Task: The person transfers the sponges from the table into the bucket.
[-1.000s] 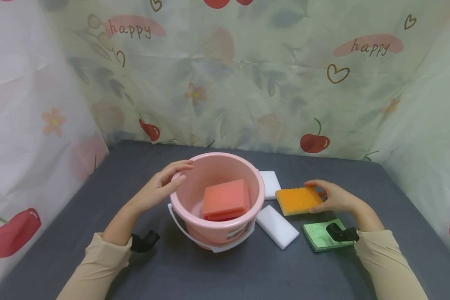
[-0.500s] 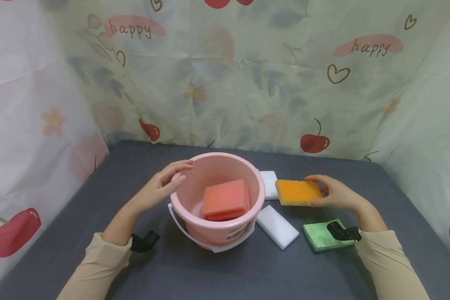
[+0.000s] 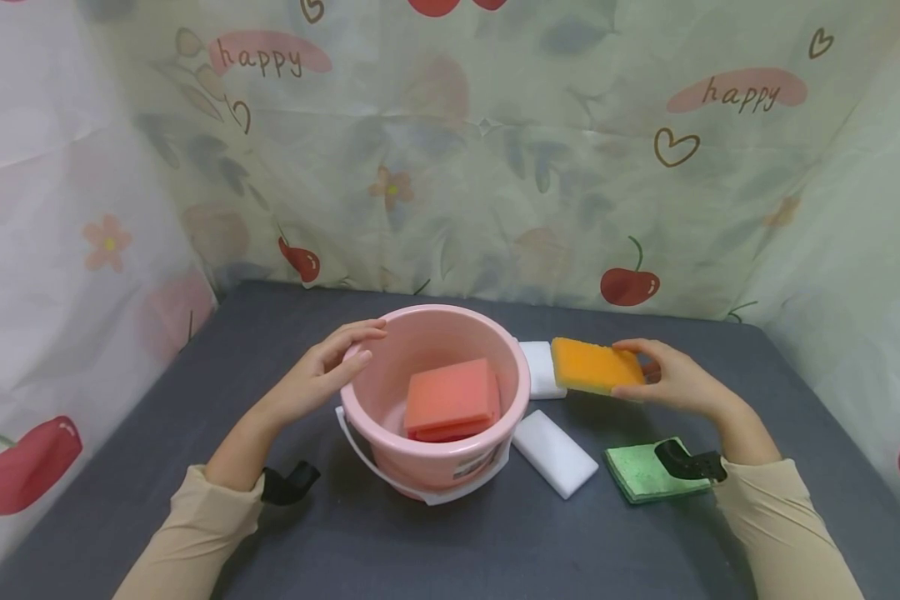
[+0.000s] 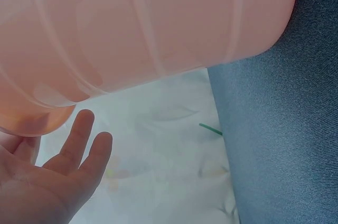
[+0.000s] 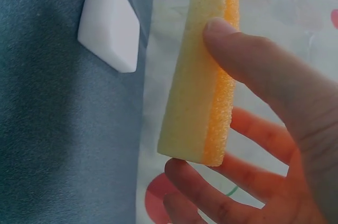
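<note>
In the head view, my right hand (image 3: 671, 379) pinches an orange and pale yellow sponge (image 3: 596, 365) by its right end, above the table. The right wrist view shows the thumb on the sponge's edge (image 5: 190, 86) with fingers spread beneath. At the left, my left hand (image 3: 322, 375) rests on the rim of a pink bucket (image 3: 435, 448), thumb and index finger over it. Extended fingers show beside the bucket's outer wall (image 4: 158, 18) in the left wrist view. Inside the bucket lie salmon-coloured sponges (image 3: 450, 396), one over another.
Two white sponge blocks lie right of the bucket, one nearer (image 3: 555, 454) and one farther (image 3: 540, 371), partly covered. A green sponge stack (image 3: 648, 473) sits under the right wrist's black strap (image 3: 690, 461). The bucket's white handle (image 3: 450, 497) hangs down in front. Printed curtains (image 3: 480, 167) enclose the dark table.
My right hand has raised the orange sponge off the table and moved it slightly away from me, tilting it. The left hand and bucket have stayed put.
</note>
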A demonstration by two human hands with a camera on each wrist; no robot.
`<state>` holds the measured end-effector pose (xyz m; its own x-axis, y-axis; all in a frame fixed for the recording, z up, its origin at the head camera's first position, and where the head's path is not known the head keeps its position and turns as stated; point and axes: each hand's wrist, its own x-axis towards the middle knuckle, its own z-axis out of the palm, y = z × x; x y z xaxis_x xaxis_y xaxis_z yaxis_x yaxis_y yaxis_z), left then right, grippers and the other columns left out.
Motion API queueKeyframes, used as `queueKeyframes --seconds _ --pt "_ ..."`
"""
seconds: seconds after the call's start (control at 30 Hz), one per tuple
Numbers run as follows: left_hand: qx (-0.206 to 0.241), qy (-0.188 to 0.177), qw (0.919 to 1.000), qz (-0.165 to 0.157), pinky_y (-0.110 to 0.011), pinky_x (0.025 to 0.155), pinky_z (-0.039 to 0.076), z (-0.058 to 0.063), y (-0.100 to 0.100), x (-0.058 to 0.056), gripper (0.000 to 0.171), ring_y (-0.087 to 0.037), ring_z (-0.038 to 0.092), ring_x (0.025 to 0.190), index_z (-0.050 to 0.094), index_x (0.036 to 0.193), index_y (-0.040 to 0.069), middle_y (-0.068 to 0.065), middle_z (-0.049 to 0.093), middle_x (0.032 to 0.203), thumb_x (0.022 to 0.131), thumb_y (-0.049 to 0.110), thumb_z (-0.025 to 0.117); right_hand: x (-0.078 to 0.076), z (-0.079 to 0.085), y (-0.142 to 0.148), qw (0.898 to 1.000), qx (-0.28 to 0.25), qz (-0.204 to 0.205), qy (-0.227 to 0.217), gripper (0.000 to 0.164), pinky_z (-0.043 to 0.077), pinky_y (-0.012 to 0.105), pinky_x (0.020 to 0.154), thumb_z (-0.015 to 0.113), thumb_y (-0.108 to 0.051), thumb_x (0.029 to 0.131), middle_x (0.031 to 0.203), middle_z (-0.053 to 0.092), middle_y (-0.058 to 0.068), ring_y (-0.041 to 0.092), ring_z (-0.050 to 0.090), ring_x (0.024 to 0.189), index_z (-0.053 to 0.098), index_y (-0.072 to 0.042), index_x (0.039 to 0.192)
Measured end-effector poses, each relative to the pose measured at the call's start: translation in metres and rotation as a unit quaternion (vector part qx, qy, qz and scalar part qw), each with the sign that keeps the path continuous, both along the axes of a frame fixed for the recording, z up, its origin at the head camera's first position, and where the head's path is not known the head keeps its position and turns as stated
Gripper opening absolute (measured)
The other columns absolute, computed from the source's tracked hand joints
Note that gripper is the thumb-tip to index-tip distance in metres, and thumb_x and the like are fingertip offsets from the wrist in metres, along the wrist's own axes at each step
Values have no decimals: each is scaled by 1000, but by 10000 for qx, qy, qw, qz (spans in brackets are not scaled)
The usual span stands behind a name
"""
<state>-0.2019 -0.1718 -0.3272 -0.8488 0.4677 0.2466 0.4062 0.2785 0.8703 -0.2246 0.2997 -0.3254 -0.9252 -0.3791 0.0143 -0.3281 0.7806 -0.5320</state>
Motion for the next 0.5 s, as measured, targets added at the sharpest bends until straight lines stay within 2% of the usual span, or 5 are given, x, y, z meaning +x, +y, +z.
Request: queueKeyframes --seconds 0.27,0.5 --pt "-9 -44 10000 3 -13 97 39 0 -1 0 40 -25 28 140 45 134 6 -5 34 149 97 19 47 6 13 -9 9997 11 -109 235 66 54 45 83 71 -33 82 130 47 21 35 57 101 44 -2 133" --pt "-60 -67 10000 21 -25 101 41 1 -1 0 40 -25 28 140 45 134 7 -5 34 150 97 20 47 10 24 -17 9984 -72 -159 535 63 53 46 83 71 -31 82 129 47 20 35 57 100 46 -5 133"
